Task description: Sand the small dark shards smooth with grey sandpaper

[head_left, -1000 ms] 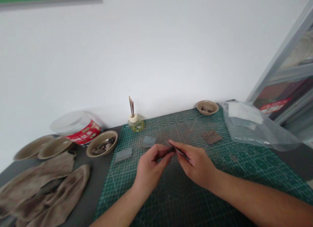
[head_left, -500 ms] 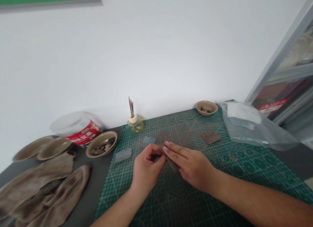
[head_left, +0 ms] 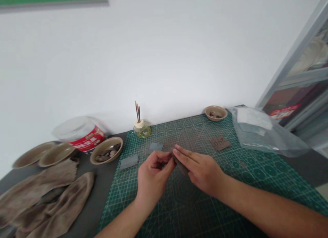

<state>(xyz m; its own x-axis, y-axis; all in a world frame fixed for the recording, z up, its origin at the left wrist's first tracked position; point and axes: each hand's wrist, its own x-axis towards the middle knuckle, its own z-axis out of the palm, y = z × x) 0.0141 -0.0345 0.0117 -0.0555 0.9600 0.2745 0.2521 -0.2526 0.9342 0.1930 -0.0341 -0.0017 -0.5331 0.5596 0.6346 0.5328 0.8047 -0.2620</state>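
Above the green cutting mat [head_left: 143,210], my two hands meet. My right hand [head_left: 202,168] is closed on a folded brown-grey piece of sandpaper [head_left: 181,166], its fingers lying along the far side. With thumb and index finger pinched, my left hand [head_left: 156,171] presses against the sandpaper's upper end; whatever it pinches is hidden between the fingertips. Beyond the left hand lie two grey sheets of sandpaper [head_left: 129,161], one [head_left: 156,147] partly behind the knuckles. A brown sandpaper square [head_left: 220,142] with handwritten digits rests past my right hand.
Bowls of small stones stand left [head_left: 107,151] and back right [head_left: 216,113]. A reed diffuser [head_left: 142,128] sits at the mat's far edge. Left are a brown cloth [head_left: 58,204], two stacked bowls [head_left: 57,155] and a red-labelled tub [head_left: 82,135]. A plastic bag [head_left: 261,132] lies right.
Both hands have shifted very slightly, the right hand a little upward along with the sandpaper. My grips look the same, and the view has moved a touch.
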